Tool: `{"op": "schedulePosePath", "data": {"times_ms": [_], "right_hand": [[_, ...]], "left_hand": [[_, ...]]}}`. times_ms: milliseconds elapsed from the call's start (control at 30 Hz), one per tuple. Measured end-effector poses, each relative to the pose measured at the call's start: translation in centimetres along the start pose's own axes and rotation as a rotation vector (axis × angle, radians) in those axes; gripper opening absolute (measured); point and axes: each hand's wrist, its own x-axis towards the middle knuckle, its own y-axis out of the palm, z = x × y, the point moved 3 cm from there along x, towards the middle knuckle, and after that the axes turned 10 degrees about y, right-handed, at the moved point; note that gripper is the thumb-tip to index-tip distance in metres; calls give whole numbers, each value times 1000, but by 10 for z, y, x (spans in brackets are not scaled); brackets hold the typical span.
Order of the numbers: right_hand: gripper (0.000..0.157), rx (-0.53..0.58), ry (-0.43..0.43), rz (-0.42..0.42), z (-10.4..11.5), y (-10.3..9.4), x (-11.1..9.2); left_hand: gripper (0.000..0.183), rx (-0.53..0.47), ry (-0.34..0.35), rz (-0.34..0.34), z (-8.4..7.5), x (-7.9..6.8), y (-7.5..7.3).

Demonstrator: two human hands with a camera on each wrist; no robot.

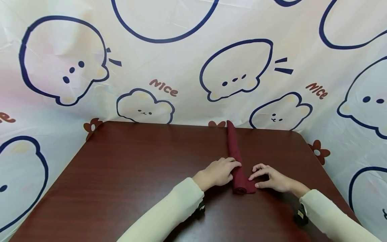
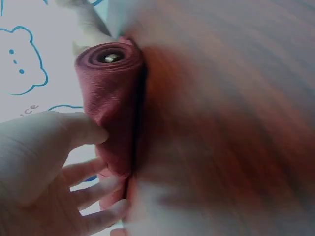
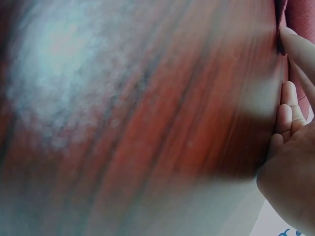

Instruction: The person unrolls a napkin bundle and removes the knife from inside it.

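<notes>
A dark red cloth [image 1: 235,155], rolled into a long thin roll, lies on the dark brown table [image 1: 136,168] and points away from me. My left hand [image 1: 219,172] rests against the roll's left side near its near end, fingers fairly straight over it. The left wrist view shows the roll's spiral end [image 2: 109,56], with the left hand [image 2: 44,167] laying its thumb on the cloth. My right hand [image 1: 269,178] touches the roll's right side with its fingertips. In the right wrist view the right hand's fingers [image 3: 288,110] meet the cloth's edge [image 3: 301,14].
A white backdrop [image 1: 181,67] printed with blue cartoon outlines hangs behind and around the table. The table's rounded far corners sit at left [image 1: 99,124] and right [image 1: 297,134]. Cream sleeves [image 1: 169,215] cover both forearms.
</notes>
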Motion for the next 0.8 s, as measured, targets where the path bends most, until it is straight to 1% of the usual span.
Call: {"op": "schedulePosePath", "data": {"times_ms": [100,200,333,433,533,800], "right_hand": [[20,1,15,4,-1,-1,1],[20,0,20,-1,-1,-2,3],[20,-3,21,-8,-3,-1,3],[20,-7,28,-3,-2,1,2],[20,-10,37,0,0,1,2],[19,-2,37,-7,1,0,1]], "left_hand": [[42,-8,-28,-29,-3,7,-4],[43,-12,-43,-43,-6,15,-4],[52,-2,-45,-10,-10,23,3],[53,17,-63,11,-10,22,8],[52,26,-81,17,-7,18,10],[54,-12,-107,24,3,9,10]]}}
